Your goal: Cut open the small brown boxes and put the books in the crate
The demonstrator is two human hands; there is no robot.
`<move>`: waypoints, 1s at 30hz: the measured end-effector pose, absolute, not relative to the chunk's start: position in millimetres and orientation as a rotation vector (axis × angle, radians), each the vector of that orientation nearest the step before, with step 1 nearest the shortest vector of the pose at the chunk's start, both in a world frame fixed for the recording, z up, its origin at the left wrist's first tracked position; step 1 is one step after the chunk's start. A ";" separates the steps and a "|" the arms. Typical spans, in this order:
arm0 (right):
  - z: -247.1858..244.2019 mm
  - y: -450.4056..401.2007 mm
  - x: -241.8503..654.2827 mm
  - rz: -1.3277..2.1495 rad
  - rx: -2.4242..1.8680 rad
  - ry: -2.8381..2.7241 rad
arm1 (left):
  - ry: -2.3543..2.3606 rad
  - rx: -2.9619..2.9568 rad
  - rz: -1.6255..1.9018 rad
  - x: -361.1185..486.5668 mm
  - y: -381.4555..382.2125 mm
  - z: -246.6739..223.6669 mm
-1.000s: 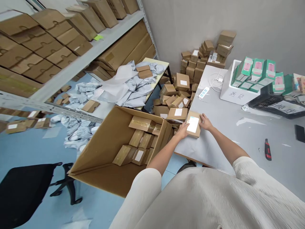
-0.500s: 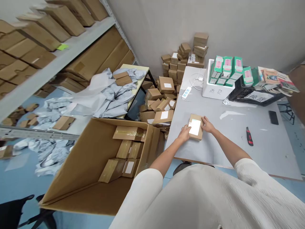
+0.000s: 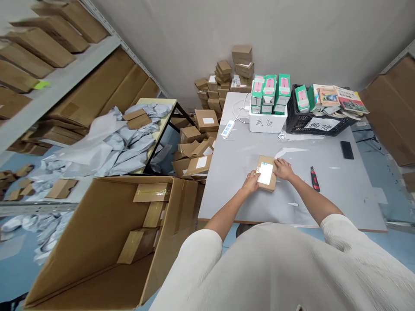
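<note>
A small brown cardboard box (image 3: 267,187) with a white label (image 3: 266,173) on its top face is between my hands, over the grey table (image 3: 227,190). My left hand (image 3: 251,182) grips its left edge, thumb by the label. At the upper right edge, my right hand (image 3: 284,169) has its fingers bent round the side. Whether the box rests on the table or is slightly lifted, I cannot tell. To the right of my right hand lies a red and black box cutter (image 3: 314,179).
Left of the table stands a large open carton (image 3: 65,242) with several boxes inside. At the table's back are a white bin (image 3: 267,123), a black crate (image 3: 296,123) of books and a power strip (image 3: 228,129). A phone (image 3: 346,150) lies at the right.
My view has turned to the right, so the table, crates and large carton appear further left. Both hands still hold the box, which has moved along with the view over the table.
</note>
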State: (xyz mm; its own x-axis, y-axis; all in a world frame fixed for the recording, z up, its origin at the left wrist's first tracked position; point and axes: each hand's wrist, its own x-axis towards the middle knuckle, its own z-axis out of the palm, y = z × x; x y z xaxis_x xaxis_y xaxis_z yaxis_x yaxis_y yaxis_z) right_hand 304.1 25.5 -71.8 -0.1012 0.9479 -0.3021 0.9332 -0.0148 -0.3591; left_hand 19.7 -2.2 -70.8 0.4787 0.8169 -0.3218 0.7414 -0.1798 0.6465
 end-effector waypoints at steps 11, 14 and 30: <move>-53.5 22.3 375.4 0.775 -2.075 -2.057 | 1.795 1.636 0.146 61.5 6.1 -64.5; -47.9 16.4 382.5 0.886 -2.120 -1.987 | 1.793 1.492 0.218 67.0 12.8 -66.9; -64.3 13.1 365.4 1.318 -1.846 -1.322 | 1.556 1.078 0.558 85.5 47.5 -73.2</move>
